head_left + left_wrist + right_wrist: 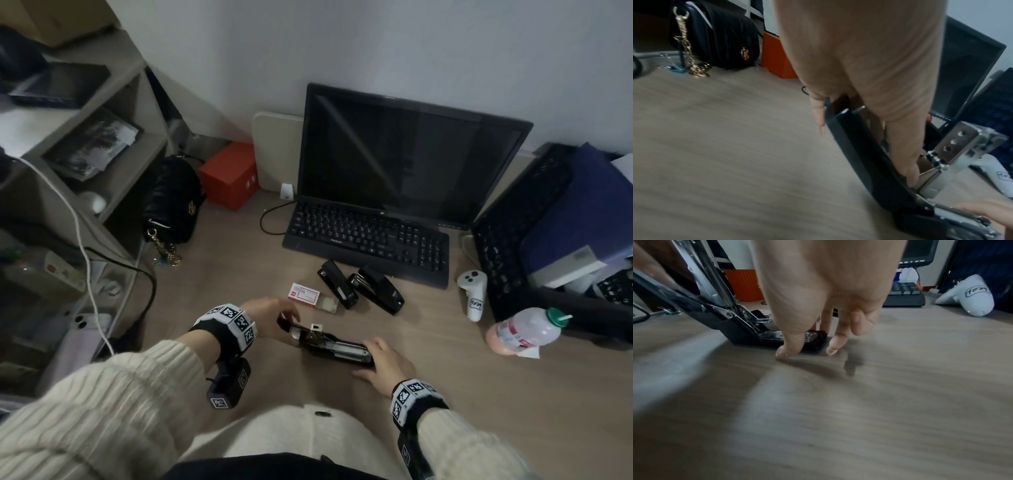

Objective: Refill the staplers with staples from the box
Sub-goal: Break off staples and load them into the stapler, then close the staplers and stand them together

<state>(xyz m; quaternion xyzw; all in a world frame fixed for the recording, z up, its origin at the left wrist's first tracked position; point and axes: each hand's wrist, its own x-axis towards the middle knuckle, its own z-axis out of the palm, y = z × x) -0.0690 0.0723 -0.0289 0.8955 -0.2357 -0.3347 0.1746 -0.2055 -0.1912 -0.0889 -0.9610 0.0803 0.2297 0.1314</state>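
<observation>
A black stapler (330,346) lies swung wide on the wooden desk (445,394), its metal staple channel (346,350) exposed. My left hand (274,317) grips the raised black top cover (857,155), thumb along its inner side. My right hand (387,365) holds the base's front end (813,339) down, fingers curled around it. Two more black staplers (337,284) (378,287) lie shut in front of the keyboard. The small red and white staple box (303,294) sits beside them, its tray (327,304) slid partly out.
A keyboard (366,240) and dark monitor (407,154) stand behind the staplers. A white controller (474,294), a bottle (524,329) and a black mesh tray (513,240) are at right. A black handbag (174,202), red box (229,174) and shelves are at left.
</observation>
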